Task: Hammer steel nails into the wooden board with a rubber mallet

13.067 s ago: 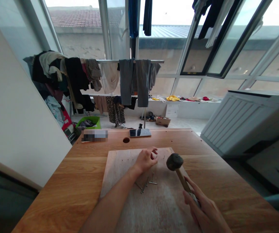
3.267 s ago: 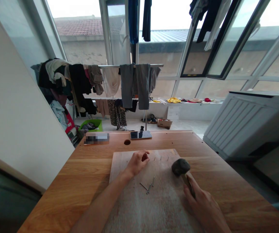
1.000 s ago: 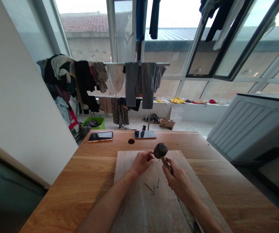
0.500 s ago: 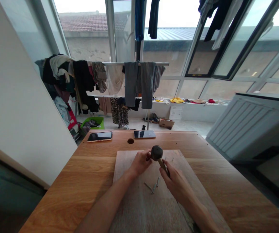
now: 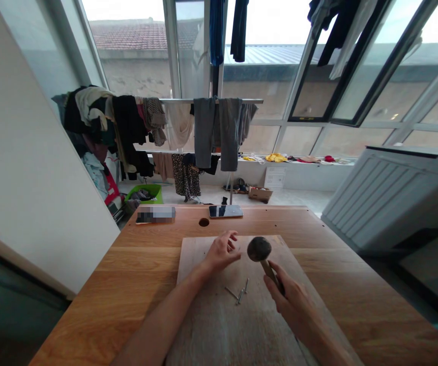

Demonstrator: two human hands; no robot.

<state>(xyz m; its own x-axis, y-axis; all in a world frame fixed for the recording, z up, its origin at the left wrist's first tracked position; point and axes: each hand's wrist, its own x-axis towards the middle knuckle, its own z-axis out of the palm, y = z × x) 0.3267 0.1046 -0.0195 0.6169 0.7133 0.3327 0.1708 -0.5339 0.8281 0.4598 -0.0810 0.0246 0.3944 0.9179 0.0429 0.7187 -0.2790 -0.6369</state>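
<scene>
My right hand (image 5: 289,290) is wrapped around the wooden handle of a black-headed mallet (image 5: 259,249), which is raised above a wooden board (image 5: 207,330). Over the board's far part, my left hand (image 5: 222,251) has its thumb and fingers parted and loosely curled. I see nothing between them. Between my forearms, several loose nails (image 5: 240,294) lie in a small cluster on the board. The mallet head is to the right of my left hand, apart from it.
The board lies on a wooden table (image 5: 127,284). Two phones, one dark and partly blurred (image 5: 155,214) and one grey (image 5: 225,211), rest near the far edge beside a round hole (image 5: 204,222). Beyond stand a laundry rack (image 5: 257,101) and a green basket (image 5: 156,193).
The mallet and my right hand have moved right and slightly toward me, away from my left hand. My left fingers have spread from a closed pinch. The nail cluster lies as before.
</scene>
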